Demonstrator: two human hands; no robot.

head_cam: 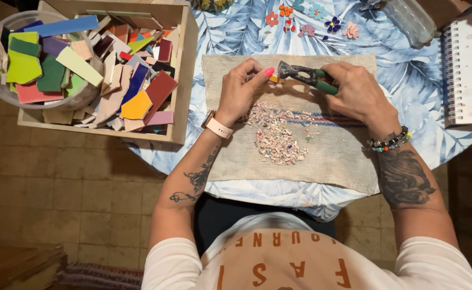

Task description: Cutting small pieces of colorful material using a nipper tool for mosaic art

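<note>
The left hand (240, 88) pinched a small orange tile chip (273, 79) between thumb and fingers, at nine o'clock of the green-handled metal nippers (306, 77) gripped by the right hand (357, 91). At six o'clock, tile crumbs (279, 134) littered the beige cloth (349, 156). At nine o'clock, a wooden box (185, 70) held coloured tile shards.

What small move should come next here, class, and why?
Probably squeeze the nippers: the right hand grips their green handles, their head meets the small orange tile piece pinched by the left hand, directly above the pile of chips on the cloth.
</note>
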